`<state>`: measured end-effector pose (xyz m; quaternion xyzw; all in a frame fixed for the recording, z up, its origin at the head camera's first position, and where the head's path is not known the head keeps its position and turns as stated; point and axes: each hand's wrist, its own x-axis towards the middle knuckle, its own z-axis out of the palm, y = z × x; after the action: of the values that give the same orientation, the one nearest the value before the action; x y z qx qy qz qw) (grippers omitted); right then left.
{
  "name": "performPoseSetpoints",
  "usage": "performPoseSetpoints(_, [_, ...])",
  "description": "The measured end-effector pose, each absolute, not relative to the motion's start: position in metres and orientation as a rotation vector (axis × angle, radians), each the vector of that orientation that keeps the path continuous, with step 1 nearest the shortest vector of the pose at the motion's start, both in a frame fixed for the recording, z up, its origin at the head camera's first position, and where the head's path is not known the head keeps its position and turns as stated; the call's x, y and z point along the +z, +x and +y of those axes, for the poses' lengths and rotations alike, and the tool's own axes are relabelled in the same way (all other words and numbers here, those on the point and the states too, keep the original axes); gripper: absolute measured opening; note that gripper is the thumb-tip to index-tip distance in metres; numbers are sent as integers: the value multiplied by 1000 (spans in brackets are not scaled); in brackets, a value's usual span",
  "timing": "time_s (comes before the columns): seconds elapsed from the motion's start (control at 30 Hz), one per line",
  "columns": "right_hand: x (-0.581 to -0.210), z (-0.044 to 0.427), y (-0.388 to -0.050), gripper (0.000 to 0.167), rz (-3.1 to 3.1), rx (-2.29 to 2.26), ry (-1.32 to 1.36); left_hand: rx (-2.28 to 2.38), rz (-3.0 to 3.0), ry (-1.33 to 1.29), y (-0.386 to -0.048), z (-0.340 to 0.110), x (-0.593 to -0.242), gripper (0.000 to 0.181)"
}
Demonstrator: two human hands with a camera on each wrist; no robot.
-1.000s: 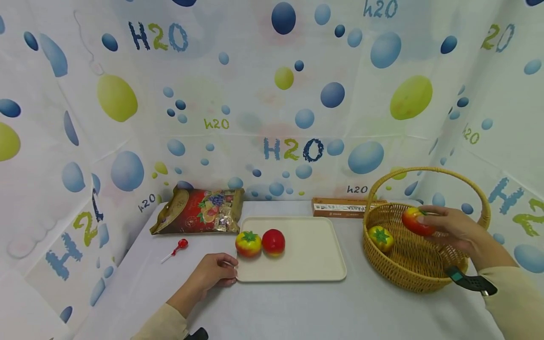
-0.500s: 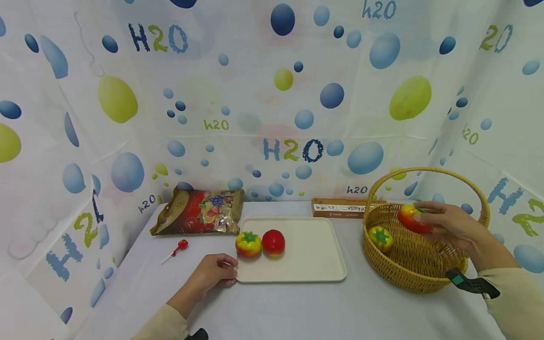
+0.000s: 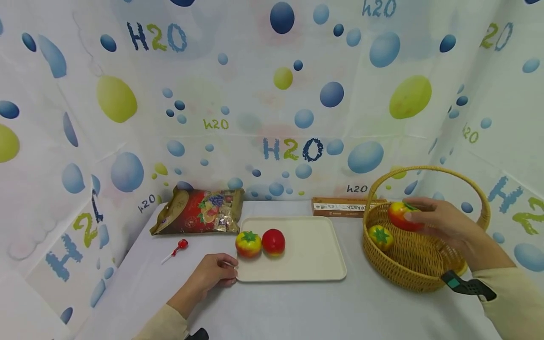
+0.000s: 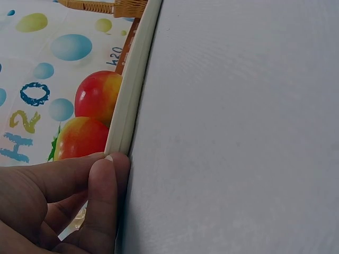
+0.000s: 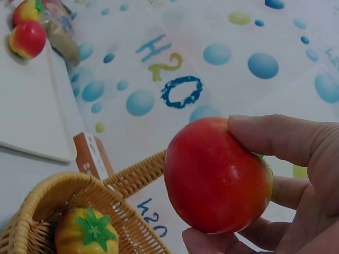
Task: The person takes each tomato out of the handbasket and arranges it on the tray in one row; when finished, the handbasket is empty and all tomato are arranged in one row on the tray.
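Note:
My right hand (image 3: 450, 224) grips a red and yellow toy tomato (image 3: 403, 216) above the wicker basket (image 3: 408, 278), under its arched handle. In the right wrist view the thumb and fingers hold this tomato (image 5: 214, 177) from the side. A yellower toy tomato (image 3: 381, 238) with a green star-shaped top lies inside the basket. My left hand (image 3: 212, 274) pinches the near left corner of the cream tray (image 3: 312, 250); the left wrist view shows fingertips on its rim (image 4: 127, 106). Two more toy tomatoes, one green-topped (image 3: 248, 244) and one showing red (image 3: 274, 242), sit at the tray's left side.
A red and gold foil bag (image 3: 199, 210) lies behind the tray at the left. Near it is a red lollipop (image 3: 180, 245). A brown pasta box (image 3: 340, 207) lies at the back, partly behind the basket. Patterned cloth (image 3: 255, 94) walls surround the white table.
My right hand has moved slightly left and up with the toy tomato, staying over the basket. The left hand and the tray have not moved.

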<state>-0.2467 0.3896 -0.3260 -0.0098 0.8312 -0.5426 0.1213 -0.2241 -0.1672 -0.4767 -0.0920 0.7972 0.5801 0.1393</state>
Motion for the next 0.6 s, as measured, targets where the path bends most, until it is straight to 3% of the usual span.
performPoseSetpoints(0.6, [-319,349,-247,66,2487,-1534,-123,1703,2291,-285,-224,-166,-478,22])
